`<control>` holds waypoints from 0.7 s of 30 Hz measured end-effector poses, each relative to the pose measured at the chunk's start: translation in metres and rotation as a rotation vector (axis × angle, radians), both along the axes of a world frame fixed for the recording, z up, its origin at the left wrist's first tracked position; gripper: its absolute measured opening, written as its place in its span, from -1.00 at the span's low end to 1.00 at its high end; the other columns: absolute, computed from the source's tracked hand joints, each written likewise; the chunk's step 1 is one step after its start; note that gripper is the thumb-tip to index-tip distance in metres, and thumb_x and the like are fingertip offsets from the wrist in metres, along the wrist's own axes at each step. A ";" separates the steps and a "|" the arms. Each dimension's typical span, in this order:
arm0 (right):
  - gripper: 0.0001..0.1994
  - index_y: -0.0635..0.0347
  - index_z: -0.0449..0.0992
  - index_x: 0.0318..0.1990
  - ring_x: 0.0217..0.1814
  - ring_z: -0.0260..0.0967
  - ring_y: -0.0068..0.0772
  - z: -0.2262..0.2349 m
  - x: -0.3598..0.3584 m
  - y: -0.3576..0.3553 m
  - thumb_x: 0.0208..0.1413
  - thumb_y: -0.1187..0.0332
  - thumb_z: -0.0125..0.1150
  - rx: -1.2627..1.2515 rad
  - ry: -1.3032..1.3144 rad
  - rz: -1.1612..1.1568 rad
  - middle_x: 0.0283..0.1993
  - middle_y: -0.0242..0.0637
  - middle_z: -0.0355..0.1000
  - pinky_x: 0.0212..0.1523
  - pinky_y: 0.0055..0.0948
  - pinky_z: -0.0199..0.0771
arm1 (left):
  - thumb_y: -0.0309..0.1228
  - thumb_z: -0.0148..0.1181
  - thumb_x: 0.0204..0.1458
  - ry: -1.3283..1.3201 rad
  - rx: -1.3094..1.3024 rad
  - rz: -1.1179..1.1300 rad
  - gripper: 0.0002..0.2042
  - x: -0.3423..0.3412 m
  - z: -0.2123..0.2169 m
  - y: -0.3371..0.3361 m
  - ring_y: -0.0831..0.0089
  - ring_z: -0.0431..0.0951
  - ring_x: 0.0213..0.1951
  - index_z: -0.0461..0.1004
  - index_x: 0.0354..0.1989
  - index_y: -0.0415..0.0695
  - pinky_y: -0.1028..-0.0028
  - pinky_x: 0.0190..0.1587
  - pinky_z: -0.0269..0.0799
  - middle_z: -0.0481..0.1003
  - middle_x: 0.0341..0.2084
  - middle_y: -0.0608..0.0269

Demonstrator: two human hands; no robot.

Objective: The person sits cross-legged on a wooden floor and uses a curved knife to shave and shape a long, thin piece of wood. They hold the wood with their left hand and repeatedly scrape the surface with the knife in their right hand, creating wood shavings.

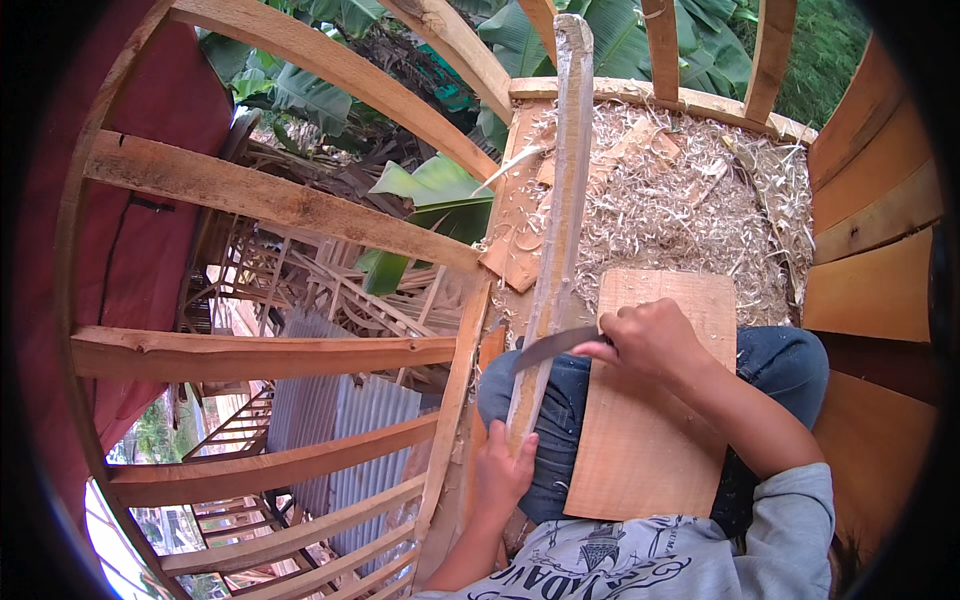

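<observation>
Knife (552, 347) clenched in the right hand (648, 338), its blade lying across the long wooden strip (568, 180) just beyond the left hand (505, 472), which grasps the strip's near end. I'd favour a shallow blade angle and even strokes, clear of those left fingers. The right fist hides most of the handle; how deeply the edge bites, I can't quite tell.
</observation>
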State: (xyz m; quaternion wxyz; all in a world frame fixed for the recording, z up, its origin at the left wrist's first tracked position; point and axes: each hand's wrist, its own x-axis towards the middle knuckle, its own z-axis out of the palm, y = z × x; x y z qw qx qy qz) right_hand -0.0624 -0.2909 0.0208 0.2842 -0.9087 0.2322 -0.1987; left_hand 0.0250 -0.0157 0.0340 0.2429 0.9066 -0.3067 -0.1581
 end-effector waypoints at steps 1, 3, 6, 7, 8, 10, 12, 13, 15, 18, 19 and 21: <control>-0.42 0.19 0.45 -0.67 -0.66 0.42 -0.14 0.003 0.002 -0.018 0.09 -0.17 0.04 0.036 -0.014 -0.090 -0.72 -0.14 0.37 -0.56 -0.26 0.41 | -0.12 0.15 0.07 0.007 -0.016 0.008 -0.61 -0.002 0.000 -0.002 -0.26 0.48 -0.34 0.27 -0.30 -0.26 0.03 -0.35 0.37 0.46 -0.47 -0.32; -0.44 0.16 0.45 -0.67 -0.67 0.40 -0.14 0.003 -0.004 -0.029 0.06 -0.18 0.06 -0.115 0.101 -0.035 -0.73 -0.17 0.37 -0.59 -0.27 0.39 | -0.13 0.14 0.07 0.033 0.032 0.009 -0.61 -0.004 0.003 -0.003 -0.25 0.49 -0.34 0.27 -0.31 -0.26 0.05 -0.35 0.38 0.47 -0.48 -0.30; -0.43 0.14 0.46 -0.68 -0.69 0.39 -0.15 -0.004 -0.007 0.012 -0.02 -0.24 0.13 -0.158 0.112 0.287 -0.74 -0.22 0.35 -0.61 -0.25 0.37 | -0.13 0.14 0.08 -0.011 0.009 -0.015 -0.62 -0.001 0.002 0.000 -0.24 0.49 -0.35 0.28 -0.31 -0.26 0.07 -0.36 0.39 0.47 -0.49 -0.27; -0.42 0.13 0.47 -0.68 -0.67 0.41 -0.16 0.000 -0.004 0.010 -0.03 -0.26 0.11 -0.179 0.179 0.480 -0.73 -0.22 0.37 -0.60 -0.26 0.38 | -0.13 0.14 0.08 -0.029 -0.011 -0.026 -0.62 0.000 0.000 0.002 -0.24 0.50 -0.35 0.29 -0.31 -0.26 0.07 -0.36 0.39 0.48 -0.50 -0.26; -0.43 0.13 0.48 -0.67 -0.67 0.40 -0.15 -0.004 -0.004 0.001 -0.03 -0.24 0.12 -0.181 0.103 0.371 -0.72 -0.21 0.38 -0.60 -0.28 0.38 | -0.13 0.14 0.08 0.009 -0.033 0.011 -0.62 0.002 0.001 -0.001 -0.24 0.50 -0.35 0.29 -0.31 -0.25 0.07 -0.37 0.39 0.47 -0.50 -0.26; -0.45 0.20 0.46 -0.67 -0.76 0.27 -0.30 -0.019 -0.008 -0.028 0.08 -0.13 0.13 -0.059 -0.045 -0.040 -0.77 -0.23 0.30 -0.65 -0.35 0.25 | -0.12 0.14 0.07 0.093 -0.074 0.088 -0.62 0.003 0.006 -0.011 -0.24 0.50 -0.36 0.29 -0.31 -0.24 0.06 -0.38 0.39 0.47 -0.52 -0.25; -0.45 0.31 0.48 -0.60 -0.76 0.19 -0.38 -0.025 -0.031 -0.075 0.21 -0.04 0.03 0.428 -0.192 -0.545 -0.78 -0.22 0.25 -0.64 -0.34 0.16 | -0.10 0.15 0.07 0.017 -0.089 0.062 -0.61 -0.003 0.004 -0.007 -0.23 0.50 -0.37 0.29 -0.31 -0.24 0.05 -0.40 0.38 0.46 -0.54 -0.25; -0.46 0.30 0.50 -0.58 -0.76 0.21 -0.30 -0.011 -0.044 -0.084 0.19 -0.04 0.05 0.303 -0.181 -0.560 -0.77 -0.18 0.28 -0.64 -0.32 0.17 | -0.10 0.15 0.06 -0.036 -0.095 0.053 -0.61 -0.002 0.003 -0.006 -0.23 0.50 -0.38 0.28 -0.32 -0.23 0.04 -0.41 0.37 0.46 -0.55 -0.26; -0.48 0.27 0.50 -0.58 -0.73 0.27 -0.20 -0.001 -0.058 -0.081 0.17 -0.05 0.07 0.165 -0.064 -0.452 -0.75 -0.14 0.31 -0.63 -0.30 0.21 | -0.09 0.15 0.06 -0.082 -0.038 0.010 -0.60 0.003 0.002 -0.003 -0.23 0.50 -0.39 0.27 -0.31 -0.23 0.05 -0.42 0.38 0.45 -0.55 -0.26; -0.49 0.21 0.50 -0.60 -0.68 0.36 -0.13 0.007 -0.058 -0.049 0.11 -0.09 0.10 0.057 0.051 -0.216 -0.71 -0.11 0.36 -0.59 -0.25 0.31 | -0.08 0.15 0.06 -0.044 0.031 -0.017 -0.59 0.002 0.000 -0.002 -0.23 0.50 -0.40 0.26 -0.30 -0.23 0.05 -0.44 0.37 0.45 -0.55 -0.27; -0.49 0.19 0.50 -0.61 -0.66 0.39 -0.14 0.005 -0.053 -0.035 0.10 -0.11 0.11 -0.018 0.072 -0.124 -0.70 -0.12 0.37 -0.58 -0.25 0.35 | -0.08 0.15 0.06 -0.027 0.057 -0.013 -0.59 0.002 0.001 0.000 -0.23 0.50 -0.40 0.25 -0.29 -0.23 0.05 -0.44 0.37 0.45 -0.55 -0.27; -0.51 0.21 0.45 -0.64 -0.67 0.38 -0.12 0.008 -0.038 -0.001 0.05 -0.06 0.20 0.024 0.072 -0.005 -0.69 -0.19 0.37 -0.59 -0.24 0.34 | -0.09 0.14 0.07 0.004 0.015 -0.026 -0.60 0.000 0.002 0.000 -0.24 0.49 -0.43 0.25 -0.27 -0.22 0.04 -0.45 0.36 0.44 -0.58 -0.27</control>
